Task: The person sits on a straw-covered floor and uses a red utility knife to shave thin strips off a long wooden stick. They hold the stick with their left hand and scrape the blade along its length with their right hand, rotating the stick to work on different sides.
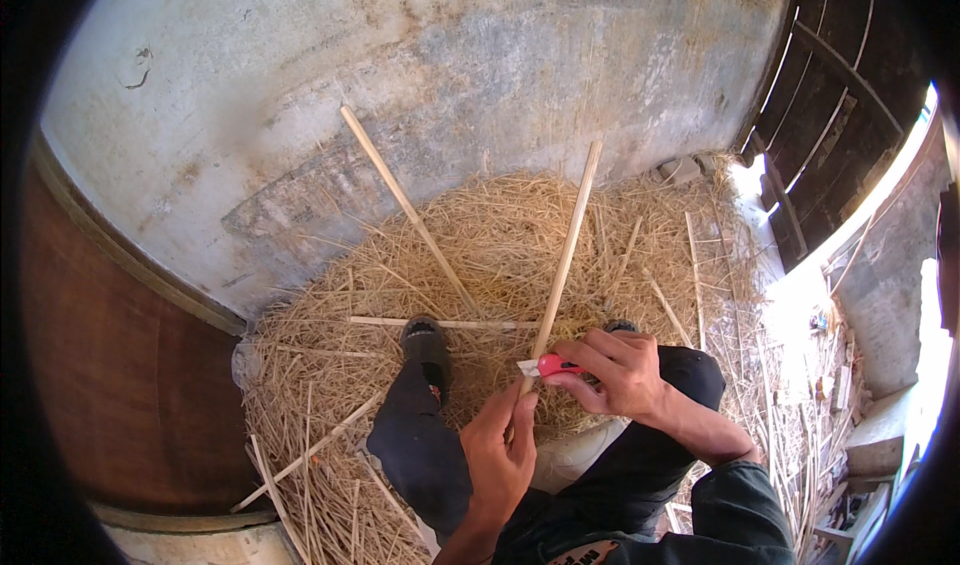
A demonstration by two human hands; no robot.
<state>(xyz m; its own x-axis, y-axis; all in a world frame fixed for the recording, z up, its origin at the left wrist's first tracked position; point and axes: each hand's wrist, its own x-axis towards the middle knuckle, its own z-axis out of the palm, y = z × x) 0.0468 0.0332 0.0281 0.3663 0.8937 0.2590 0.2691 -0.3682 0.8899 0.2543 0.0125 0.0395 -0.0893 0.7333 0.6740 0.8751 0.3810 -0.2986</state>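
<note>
While the left hand (500, 455) pinched the lower end of a long, straight, pale wooden stick (568, 250) between thumb and fingers, the right hand (622, 373) was closed round a cutter knife with a red handle (560, 365) and a flat, light-coloured blade (528, 367). Blade lay across the stick just above the left hand; whether it bit into the wood, could not tell. Stick slanted up and away between the person's knees, its far end in front of a stained, whitish plaster wall (480, 75). A second pale wooden stick (410, 210) stood tilted to the left of it, well apart. A thinner pale strip (450, 322) lay crosswise near the dark shoes (425, 333), on loose golden straw (500, 215). Dark wooden slats (830, 85) at upper right, light showing through gaps; brown panel (120, 355) at left.
</note>
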